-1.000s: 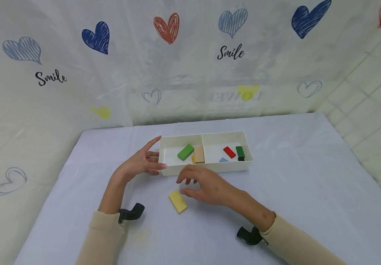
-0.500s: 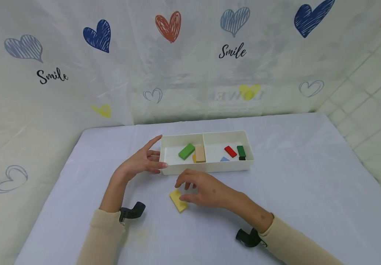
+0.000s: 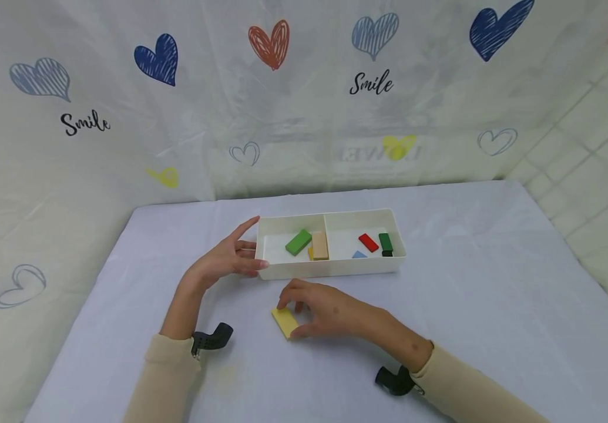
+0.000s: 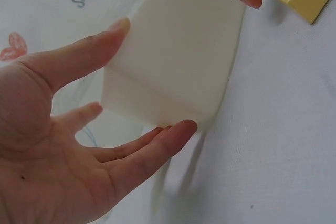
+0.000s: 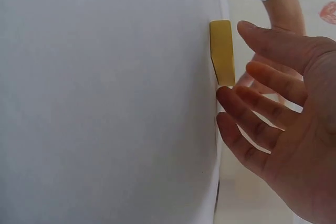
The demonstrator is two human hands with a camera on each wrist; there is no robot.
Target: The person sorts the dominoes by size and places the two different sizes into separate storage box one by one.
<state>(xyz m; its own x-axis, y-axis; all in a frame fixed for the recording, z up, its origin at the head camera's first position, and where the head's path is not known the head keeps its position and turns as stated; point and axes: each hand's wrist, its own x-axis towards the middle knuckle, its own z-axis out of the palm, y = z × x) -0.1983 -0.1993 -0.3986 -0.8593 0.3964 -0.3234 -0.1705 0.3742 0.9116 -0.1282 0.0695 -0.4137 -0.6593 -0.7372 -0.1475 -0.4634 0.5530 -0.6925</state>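
Note:
A white two-compartment box (image 3: pixel 330 268) stands on the table. My left hand (image 3: pixel 221 258) holds its left end, thumb at the front corner and index finger stretched to the back one; the left wrist view shows the fingertips against the box wall (image 4: pixel 173 40). In front of the box, a yellow rectangular block (image 3: pixel 284 322) lies on the cloth. My right hand (image 3: pixel 330 308) is over this block, index fingertip right at its far end and thumb beside its near end. In the right wrist view, the fingers are spread loosely around the block (image 5: pixel 222 51), thumb slightly apart from it.
Inside the box's left compartment lie a green block (image 3: pixel 298 242), a beige block (image 3: pixel 319 245) and a partly hidden yellow piece (image 3: pixel 311 253). The right compartment has red (image 3: pixel 368 242), dark green (image 3: pixel 385 242) and blue (image 3: pixel 359 255) pieces. A patterned curtain (image 3: pixel 304 117) hangs behind.
My right hand has come down and toward me from beside the box, and its thumb and index finger now straddle the yellow block. The left hand and box stay put.

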